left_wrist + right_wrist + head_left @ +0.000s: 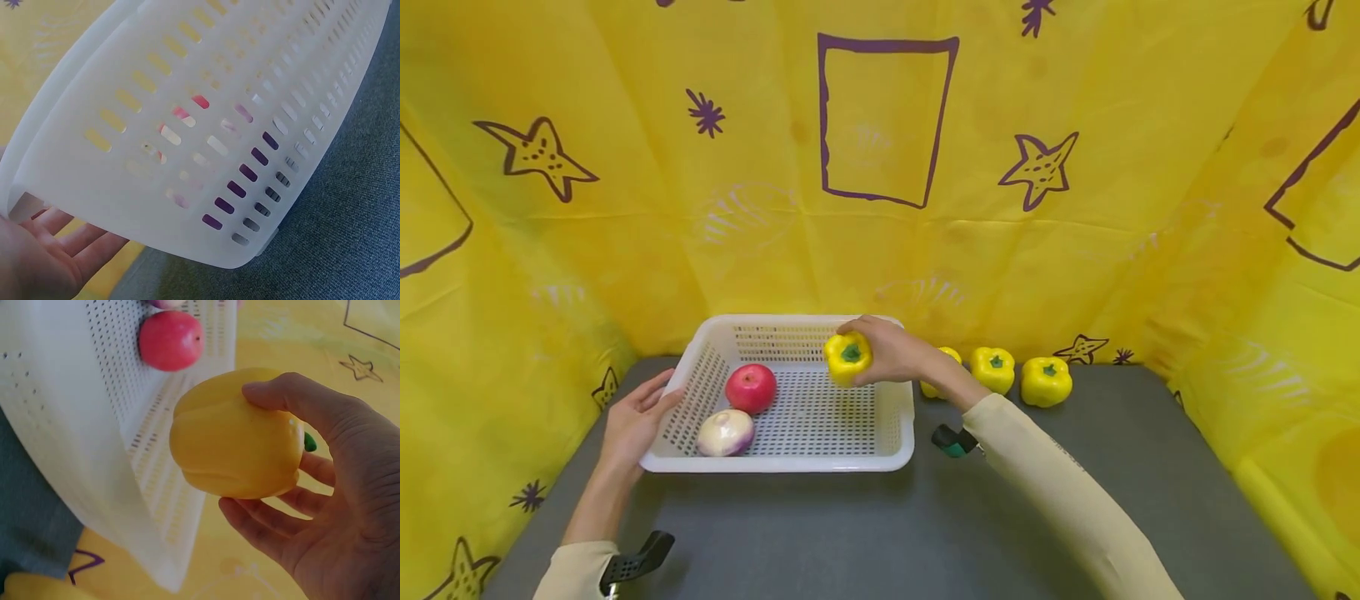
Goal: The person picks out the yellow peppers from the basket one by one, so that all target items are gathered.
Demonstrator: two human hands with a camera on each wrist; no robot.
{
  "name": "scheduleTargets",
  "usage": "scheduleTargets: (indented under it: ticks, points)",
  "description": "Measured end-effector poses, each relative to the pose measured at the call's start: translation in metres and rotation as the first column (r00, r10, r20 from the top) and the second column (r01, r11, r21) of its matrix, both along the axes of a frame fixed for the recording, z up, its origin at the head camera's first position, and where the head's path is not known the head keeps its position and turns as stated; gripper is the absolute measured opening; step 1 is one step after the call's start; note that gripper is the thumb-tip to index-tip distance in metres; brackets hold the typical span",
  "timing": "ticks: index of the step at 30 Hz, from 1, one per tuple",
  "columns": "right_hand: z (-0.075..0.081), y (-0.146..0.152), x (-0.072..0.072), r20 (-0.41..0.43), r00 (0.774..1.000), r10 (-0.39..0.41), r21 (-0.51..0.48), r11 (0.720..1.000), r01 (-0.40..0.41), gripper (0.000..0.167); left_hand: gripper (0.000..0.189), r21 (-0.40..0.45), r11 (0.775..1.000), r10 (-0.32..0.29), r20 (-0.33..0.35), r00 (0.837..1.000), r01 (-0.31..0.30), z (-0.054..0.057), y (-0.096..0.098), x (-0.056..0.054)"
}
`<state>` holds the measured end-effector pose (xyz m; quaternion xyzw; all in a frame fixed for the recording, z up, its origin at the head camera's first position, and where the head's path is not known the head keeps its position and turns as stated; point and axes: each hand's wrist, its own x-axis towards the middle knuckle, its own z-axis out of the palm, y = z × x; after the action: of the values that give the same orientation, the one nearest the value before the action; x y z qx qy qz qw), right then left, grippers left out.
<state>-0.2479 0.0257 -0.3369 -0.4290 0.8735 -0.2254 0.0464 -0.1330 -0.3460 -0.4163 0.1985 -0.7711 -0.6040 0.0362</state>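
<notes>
My right hand (891,350) holds a yellow bell pepper (847,359) above the right part of a white plastic basket (790,464). In the right wrist view, thumb and fingers curl round the pepper (237,434), with its green stem towards the palm. At the basket's left end my left hand (632,429) grips the rim, its thumb at the edge; the left wrist view shows its fingers (94,250) beside the outer wall. Inside the basket lie a red, round, apple-like fruit (751,388) and a white-and-purple bulb (726,432), perhaps a turnip.
More yellow bell peppers stand right of the basket: one partly behind my right arm (950,354), one in the middle (992,370), one farthest right (1046,382). The table (820,533) is dark grey. A yellow patterned cloth (760,258) encloses its back and sides.
</notes>
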Motion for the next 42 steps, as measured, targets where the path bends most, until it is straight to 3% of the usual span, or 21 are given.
scheduleTargets:
  ticks: [12, 25, 34, 42]
  points:
    - [0.007, 0.042, -0.006, 0.06, 0.998, -0.029, -0.069, 0.997, 0.033, 0.074, 0.071, 0.028, 1.0, 0.003, -0.024, 1.0, -0.002, -0.002, -0.001, 0.003]
    - [0.012, 0.072, -0.006, 0.04, 0.999, -0.019, -0.123, 0.992, 0.024, 0.074, 0.072, 0.044, 0.999, -0.022, -0.036, 0.999, 0.023, -0.004, -0.004, 0.003]
    - [0.013, 0.109, -0.013, 0.13, 0.986, -0.107, -0.193, 0.972, 0.131, 0.075, 0.072, 0.072, 0.997, -0.015, -0.045, 0.999, 0.018, -0.003, -0.002, 0.003]
    - [0.013, 0.144, -0.015, 0.131, 0.977, -0.171, -0.159, 0.969, 0.191, 0.077, 0.07, 0.042, 0.999, -0.03, -0.054, 0.998, 0.032, -0.002, -0.001, 0.002]
